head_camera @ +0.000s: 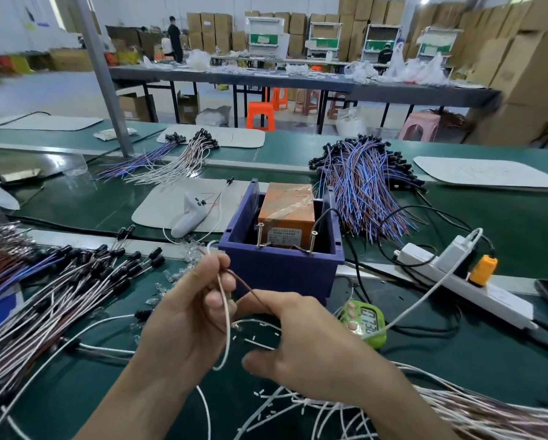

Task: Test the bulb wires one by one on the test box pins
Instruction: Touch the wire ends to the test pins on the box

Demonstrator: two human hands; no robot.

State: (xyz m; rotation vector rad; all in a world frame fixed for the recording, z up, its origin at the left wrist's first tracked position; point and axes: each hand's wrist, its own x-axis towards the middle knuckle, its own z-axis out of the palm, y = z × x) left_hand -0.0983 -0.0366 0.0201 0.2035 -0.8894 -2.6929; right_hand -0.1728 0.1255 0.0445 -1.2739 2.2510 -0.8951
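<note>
Green bench (488, 369); left hand (183, 319) pinches white wire (226, 319), right hand (301, 341) pinches brown wire (244, 285); test box (279, 268) behind.

Test box (279, 268): a blue open-topped box is set upright, with an orange block inside.
Pins (260, 235): two screws are stood upright at its near rim.
Wire pair (227, 312): one white and one brown strand are held up just before the box.
Wire pile (60, 281): strands with black ends are heaped to the left.

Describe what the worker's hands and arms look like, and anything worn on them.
The left hand and right hand are bare: no gloves, rings or tape; visible nails are short and unpainted. Both forearms are uncovered down to the frame's edge, with no sleeve, watch or wristband in view.
</note>
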